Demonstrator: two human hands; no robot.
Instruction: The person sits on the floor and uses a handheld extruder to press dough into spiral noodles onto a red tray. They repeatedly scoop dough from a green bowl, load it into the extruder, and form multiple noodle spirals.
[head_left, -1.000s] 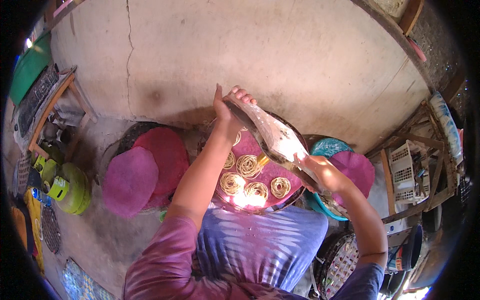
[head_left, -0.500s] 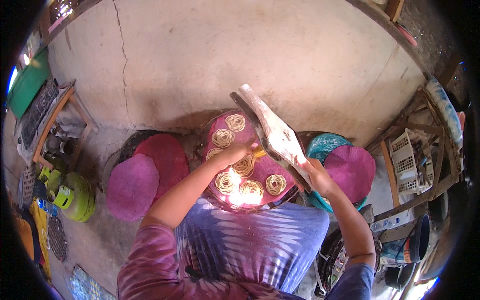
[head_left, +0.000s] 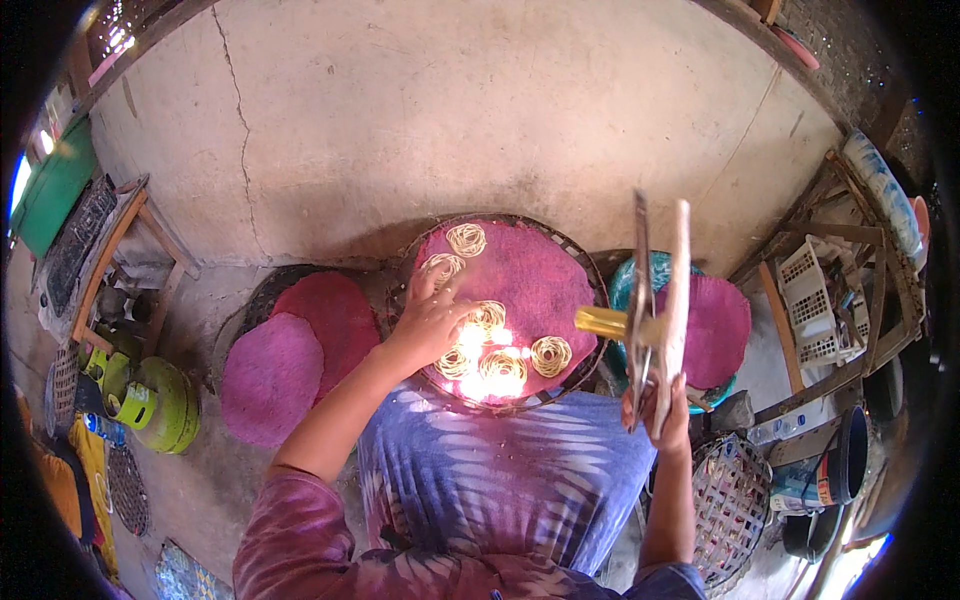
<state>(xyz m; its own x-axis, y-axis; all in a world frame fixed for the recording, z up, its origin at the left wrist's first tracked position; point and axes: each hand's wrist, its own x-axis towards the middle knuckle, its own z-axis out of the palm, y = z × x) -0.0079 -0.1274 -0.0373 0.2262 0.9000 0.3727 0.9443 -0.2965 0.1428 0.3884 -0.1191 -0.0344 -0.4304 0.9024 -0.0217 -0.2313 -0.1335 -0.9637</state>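
Observation:
A round woven tray (head_left: 592, 270) lined with a pink cloth (head_left: 540, 275) sits on my lap, holding several coiled yellow noodle nests (head_left: 549, 354). My left hand (head_left: 432, 318) rests on the cloth among the nests, fingers spread, touching one of them. My right hand (head_left: 658, 408) grips the lower ends of a long wooden and metal noodle press (head_left: 660, 290), held upright beside the tray's right rim. A short yellow cylinder (head_left: 603, 321) sticks out sideways from the press toward the tray.
Two pink round cloths (head_left: 300, 345) lie stacked on my left, another pink cloth (head_left: 722, 325) over a teal basin on my right. A green gas canister (head_left: 160, 400) stands far left, wooden racks (head_left: 835, 290) and a woven basket (head_left: 728, 500) at right. A concrete slab (head_left: 450, 110) is ahead.
The press has swung from lying across the tray to upright at its right side. My left hand has let go of its far end and come down onto the noodle nests.

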